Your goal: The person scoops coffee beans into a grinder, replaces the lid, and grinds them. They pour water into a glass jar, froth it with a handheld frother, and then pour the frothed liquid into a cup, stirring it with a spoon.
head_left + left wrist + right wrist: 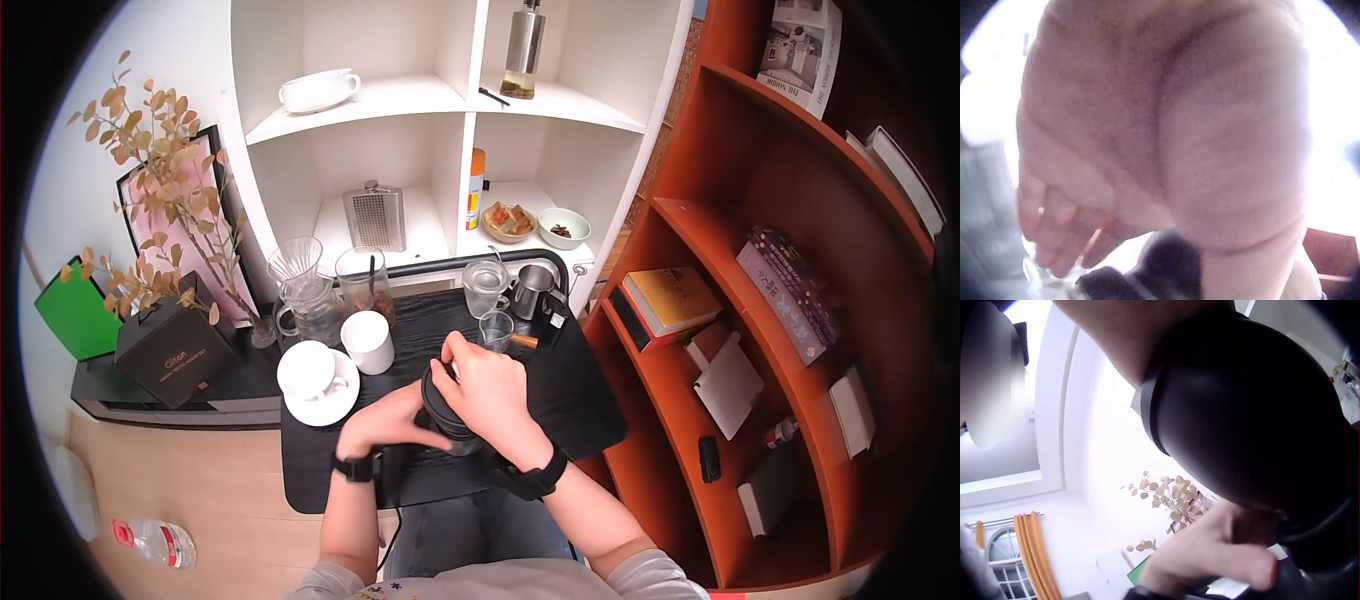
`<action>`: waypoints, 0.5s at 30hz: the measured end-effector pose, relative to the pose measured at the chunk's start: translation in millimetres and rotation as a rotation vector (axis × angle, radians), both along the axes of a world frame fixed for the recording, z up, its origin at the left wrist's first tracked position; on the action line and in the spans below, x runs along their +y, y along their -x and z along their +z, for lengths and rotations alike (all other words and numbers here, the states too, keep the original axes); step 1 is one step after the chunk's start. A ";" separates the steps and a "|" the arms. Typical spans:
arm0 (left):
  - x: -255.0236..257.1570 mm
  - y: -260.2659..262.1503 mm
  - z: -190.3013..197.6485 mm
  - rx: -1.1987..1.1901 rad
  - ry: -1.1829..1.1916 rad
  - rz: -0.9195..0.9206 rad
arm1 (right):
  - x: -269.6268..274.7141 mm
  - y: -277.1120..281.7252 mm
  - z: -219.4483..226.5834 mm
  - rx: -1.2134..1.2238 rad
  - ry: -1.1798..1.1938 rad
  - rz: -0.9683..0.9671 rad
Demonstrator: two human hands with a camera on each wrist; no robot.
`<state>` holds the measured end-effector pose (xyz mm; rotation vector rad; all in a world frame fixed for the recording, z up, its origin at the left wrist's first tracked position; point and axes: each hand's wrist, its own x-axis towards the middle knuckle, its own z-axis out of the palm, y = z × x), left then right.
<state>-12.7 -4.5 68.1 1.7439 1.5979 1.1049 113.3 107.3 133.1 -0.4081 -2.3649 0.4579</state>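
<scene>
Head view, black device [437,406]: glossy, rounded; right of the white mug [368,345], nearer you.
Right hand [492,392]: your fingers curl over its top, gripping.
Left hand [388,420]: yours, loosely spread, holding nothing.

The canister [1241,419] looks like smooth, satin plastic. Around it in the head view: a glossy ceramic mug [368,345] at ten o'clock, a finely textured metal flask [375,220] at eleven, a shiny metal pitcher [531,292] at one, a smooth wooden bookcase [660,385] at three, a clear plastic bottle [160,543] at eight.
</scene>
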 end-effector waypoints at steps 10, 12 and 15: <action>-47.8 -164.5 55.9 0.367 -0.309 0.161 | -0.1 -1.3 -0.4 -0.020 -0.011 0.019; -37.7 -189.1 46.6 0.398 -0.286 0.156 | -0.6 -1.6 -1.8 0.011 -0.013 0.008; -32.4 -204.1 36.9 0.411 -0.210 0.051 | -0.1 -1.1 -3.0 0.010 -0.020 0.002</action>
